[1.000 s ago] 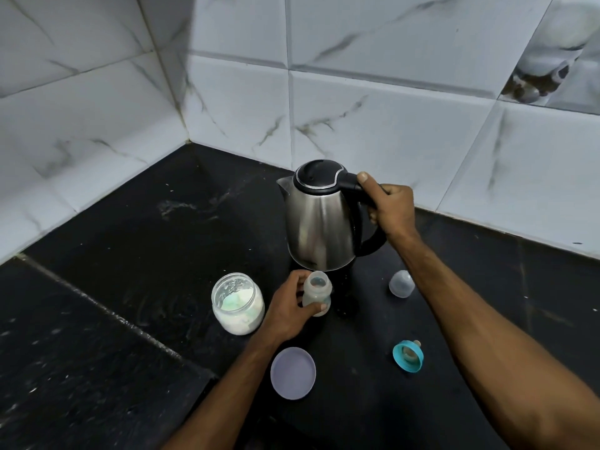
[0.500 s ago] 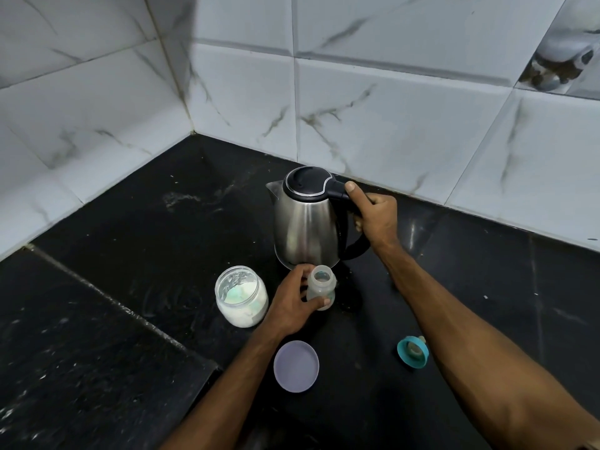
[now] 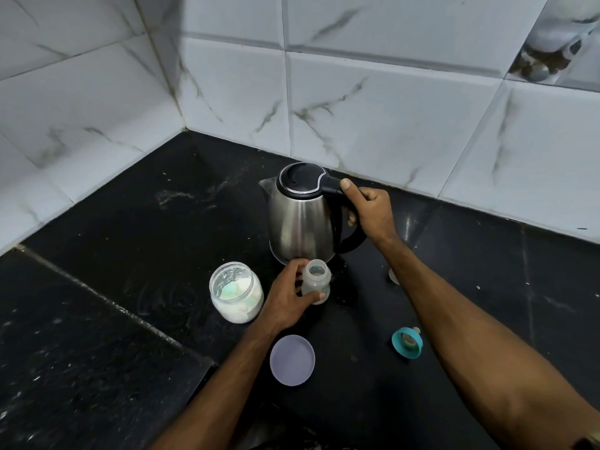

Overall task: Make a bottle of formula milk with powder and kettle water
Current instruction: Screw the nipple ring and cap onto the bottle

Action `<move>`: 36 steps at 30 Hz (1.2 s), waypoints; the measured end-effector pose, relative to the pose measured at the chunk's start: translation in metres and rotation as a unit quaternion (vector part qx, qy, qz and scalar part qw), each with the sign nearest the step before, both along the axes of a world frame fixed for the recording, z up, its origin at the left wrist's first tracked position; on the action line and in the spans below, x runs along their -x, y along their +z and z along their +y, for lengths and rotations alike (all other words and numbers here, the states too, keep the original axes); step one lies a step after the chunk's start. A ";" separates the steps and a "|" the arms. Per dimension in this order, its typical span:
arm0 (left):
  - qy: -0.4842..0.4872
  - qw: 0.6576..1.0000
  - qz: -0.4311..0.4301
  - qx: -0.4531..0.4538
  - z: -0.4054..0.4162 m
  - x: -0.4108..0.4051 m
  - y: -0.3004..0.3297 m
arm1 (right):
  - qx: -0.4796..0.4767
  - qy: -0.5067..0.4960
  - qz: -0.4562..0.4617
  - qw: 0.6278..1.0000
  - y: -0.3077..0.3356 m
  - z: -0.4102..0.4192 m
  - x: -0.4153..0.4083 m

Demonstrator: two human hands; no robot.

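Note:
A steel kettle (image 3: 300, 222) with a black lid stands upright on the black counter (image 3: 130, 228). My right hand (image 3: 370, 209) grips its black handle, thumb up on top. Just in front of the kettle stands a small clear baby bottle (image 3: 316, 280) with its mouth uncovered. My left hand (image 3: 285, 297) holds the bottle from the left, fingers curled round it. An uncapped glass jar of white powder (image 3: 235, 292) sits left of that hand. The jar's lilac lid (image 3: 292, 359) lies nearer me. A teal teat ring (image 3: 406, 342) lies on the right.
White marbled tile walls (image 3: 373, 102) meet in a corner behind the kettle. A clear bottle cap (image 3: 393, 276) peeks out from behind my right forearm. A raised seam in the counter (image 3: 107, 302) runs diagonally at the left.
The kettle has come down and sits lower, closer to the bottle. My left hand stays on the bottle. The view has shifted, and my right forearm now hides most of the clear cap.

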State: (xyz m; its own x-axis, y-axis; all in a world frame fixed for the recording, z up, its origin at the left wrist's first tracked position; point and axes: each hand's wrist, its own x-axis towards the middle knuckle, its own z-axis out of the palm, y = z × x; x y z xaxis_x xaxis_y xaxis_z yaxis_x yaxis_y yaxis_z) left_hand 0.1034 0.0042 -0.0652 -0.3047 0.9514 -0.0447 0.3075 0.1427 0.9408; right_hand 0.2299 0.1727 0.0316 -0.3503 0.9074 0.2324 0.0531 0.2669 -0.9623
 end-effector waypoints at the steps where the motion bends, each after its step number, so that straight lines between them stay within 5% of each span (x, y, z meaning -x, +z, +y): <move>1: -0.001 1.000 0.005 -0.002 0.000 0.000 0.001 | -0.005 0.009 -0.011 1.000 -0.001 0.000 -0.003; 9: -0.011 1.000 0.021 -0.007 -0.003 -0.002 0.000 | -0.065 -0.140 -0.114 0.981 -0.016 -0.036 -0.053; 16: 0.001 0.999 0.033 -0.011 -0.003 -0.006 0.003 | 0.026 -0.157 -0.453 0.877 -0.055 -0.085 -0.126; 21: -0.010 0.999 0.034 -0.010 -0.002 -0.008 0.005 | 0.101 -0.169 -0.520 0.831 -0.061 -0.115 -0.145; 29: -0.042 0.999 0.008 -0.003 -0.011 -0.014 0.007 | 0.184 -0.169 -0.476 0.843 -0.072 -0.138 -0.141; 36: -0.065 0.998 -0.024 -0.005 -0.026 -0.024 0.011 | 0.272 -0.188 -0.264 0.906 -0.068 -0.147 -0.128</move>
